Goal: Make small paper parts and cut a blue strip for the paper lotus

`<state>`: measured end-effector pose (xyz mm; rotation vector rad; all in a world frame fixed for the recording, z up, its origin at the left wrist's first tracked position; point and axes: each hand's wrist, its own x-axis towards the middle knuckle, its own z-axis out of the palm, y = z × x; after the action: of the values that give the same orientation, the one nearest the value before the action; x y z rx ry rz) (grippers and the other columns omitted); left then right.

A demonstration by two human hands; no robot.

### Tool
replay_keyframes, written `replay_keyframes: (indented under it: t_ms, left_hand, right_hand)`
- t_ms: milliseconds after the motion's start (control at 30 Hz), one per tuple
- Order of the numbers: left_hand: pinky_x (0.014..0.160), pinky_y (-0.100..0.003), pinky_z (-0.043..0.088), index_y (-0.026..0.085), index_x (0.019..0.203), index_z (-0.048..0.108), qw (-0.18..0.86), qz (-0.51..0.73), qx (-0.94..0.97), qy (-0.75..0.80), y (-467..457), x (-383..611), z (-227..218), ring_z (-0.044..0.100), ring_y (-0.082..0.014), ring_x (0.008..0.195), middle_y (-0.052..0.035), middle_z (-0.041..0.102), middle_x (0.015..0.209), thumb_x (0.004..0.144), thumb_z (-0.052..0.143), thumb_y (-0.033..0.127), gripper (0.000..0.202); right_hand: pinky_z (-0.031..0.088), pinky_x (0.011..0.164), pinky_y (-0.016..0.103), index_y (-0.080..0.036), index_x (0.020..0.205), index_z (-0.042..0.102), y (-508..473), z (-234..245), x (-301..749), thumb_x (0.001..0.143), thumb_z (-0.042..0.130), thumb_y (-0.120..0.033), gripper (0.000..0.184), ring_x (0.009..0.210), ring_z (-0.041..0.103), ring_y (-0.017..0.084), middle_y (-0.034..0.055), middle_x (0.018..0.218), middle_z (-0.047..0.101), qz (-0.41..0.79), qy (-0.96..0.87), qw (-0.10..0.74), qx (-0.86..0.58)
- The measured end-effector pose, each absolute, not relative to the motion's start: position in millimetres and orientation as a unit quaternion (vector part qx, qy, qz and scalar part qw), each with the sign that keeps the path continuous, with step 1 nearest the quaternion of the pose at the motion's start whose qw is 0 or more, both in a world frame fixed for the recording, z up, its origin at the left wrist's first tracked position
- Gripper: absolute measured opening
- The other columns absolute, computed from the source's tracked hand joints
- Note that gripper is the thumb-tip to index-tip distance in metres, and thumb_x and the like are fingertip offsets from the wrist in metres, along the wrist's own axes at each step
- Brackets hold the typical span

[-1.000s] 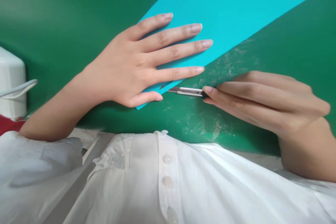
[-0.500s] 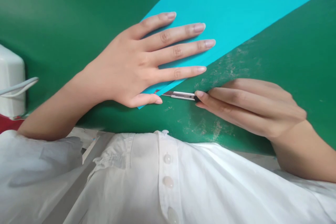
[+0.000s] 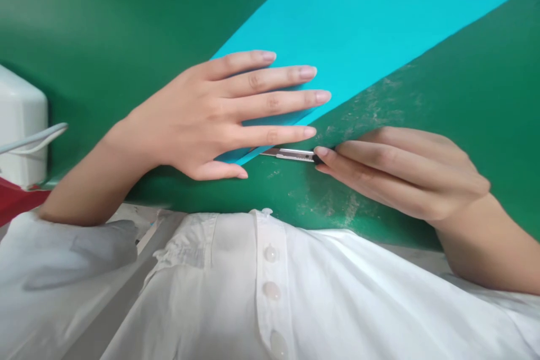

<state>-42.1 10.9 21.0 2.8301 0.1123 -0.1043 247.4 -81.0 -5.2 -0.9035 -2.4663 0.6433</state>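
Note:
A turquoise paper sheet (image 3: pixel 358 17) lies slantwise on a green cutting mat (image 3: pixel 464 79). My left hand (image 3: pixel 219 115) rests flat on the sheet's near corner, fingers stretched out and close together. My right hand (image 3: pixel 396 171) is closed around a small utility knife (image 3: pixel 291 153), whose silver blade points left along the sheet's lower edge, just under my left index finger. The blade's tip is hidden behind the paper corner and my left hand.
The mat (image 3: pixel 350 202) is scratched white near its front edge. A white box with a pale cable (image 3: pixel 21 135) stands at the left edge, with something red (image 3: pixel 17 199) below it. My white buttoned shirt (image 3: pixel 270 287) fills the bottom.
My left hand has slid down and left with the paper corner, toward the blade. The knife moved left during the first half second and has stayed put since.

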Motion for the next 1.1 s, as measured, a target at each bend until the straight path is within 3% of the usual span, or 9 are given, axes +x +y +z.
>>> replay_keyframes:
  t_ms: [167, 433, 600, 667, 967, 1100]
  left_hand:
    - [0.127, -0.048, 0.019, 0.020, 0.157, 0.024, 0.134, -0.060, 0.987, 0.064, 8, -45, 21, 0.022, -0.0293, 0.154, -0.0079, 0.019, 0.166, 0.097, 0.042, 0.053, 0.071]
    - [0.129, -0.049, 0.015, 0.019, 0.158, 0.021, 0.170, -0.062, 0.980, 0.078, 17, -31, 19, 0.020, -0.0321, 0.154, -0.0062, 0.016, 0.167, 0.094, 0.041, 0.058, 0.077]
    - [0.129, -0.053, 0.012, 0.037, 0.158, 0.015, 0.229, -0.106, 0.960, 0.125, 17, -31, 21, 0.021, -0.0359, 0.152, 0.0096, 0.004, 0.166, 0.089, 0.037, 0.065, 0.077]
    - [0.128, -0.054, 0.010, 0.040, 0.157, 0.013, 0.243, -0.117, 0.954, 0.132, 18, -31, 21, 0.019, -0.0358, 0.152, 0.0119, 0.001, 0.166, 0.089, 0.034, 0.065, 0.076]
    - [0.130, -0.050, 0.009, 0.033, 0.157, 0.022, 0.252, -0.060, 0.960, 0.109, 19, -32, 16, 0.022, -0.0347, 0.152, 0.0068, 0.011, 0.167, 0.087, 0.048, 0.066, 0.082]
    - [0.130, -0.052, 0.011, 0.038, 0.154, 0.030, 0.286, -0.049, 0.948, 0.132, 18, -31, 16, 0.025, -0.0344, 0.151, 0.0101, 0.022, 0.164, 0.085, 0.053, 0.067, 0.077]
  right_hand:
    - [0.049, 0.057, 0.035, -0.013, 0.115, 0.057, -79, -8, 253, 0.080, 0.075, -0.011, 0.039, 0.072, 0.057, 0.017, 0.0080, 0.093, 0.063, 0.165, -0.918, 0.243, -0.266]
    - [0.051, 0.059, 0.033, -0.020, 0.120, 0.056, -78, -4, 265, 0.084, 0.073, -0.012, 0.041, 0.074, 0.061, 0.015, 0.0061, 0.096, 0.066, 0.155, -0.912, 0.221, -0.308]
    - [0.052, 0.060, 0.033, -0.023, 0.119, 0.055, -81, 2, 262, 0.087, 0.071, -0.014, 0.037, 0.075, 0.062, 0.015, 0.0047, 0.096, 0.066, 0.174, -0.905, 0.213, -0.325]
    - [0.052, 0.062, 0.034, -0.020, 0.119, 0.055, -82, 4, 259, 0.085, 0.071, -0.011, 0.038, 0.077, 0.061, 0.016, 0.0066, 0.096, 0.066, 0.182, -0.902, 0.204, -0.334]
    - [0.053, 0.061, 0.036, -0.015, 0.117, 0.054, -81, 4, 254, 0.085, 0.070, -0.008, 0.037, 0.077, 0.060, 0.017, 0.0078, 0.096, 0.063, 0.189, -0.910, 0.211, -0.303]
    - [0.052, 0.059, 0.035, -0.016, 0.114, 0.055, -79, 3, 254, 0.085, 0.070, -0.008, 0.034, 0.075, 0.059, 0.017, 0.0077, 0.094, 0.063, 0.181, -0.913, 0.216, -0.296]
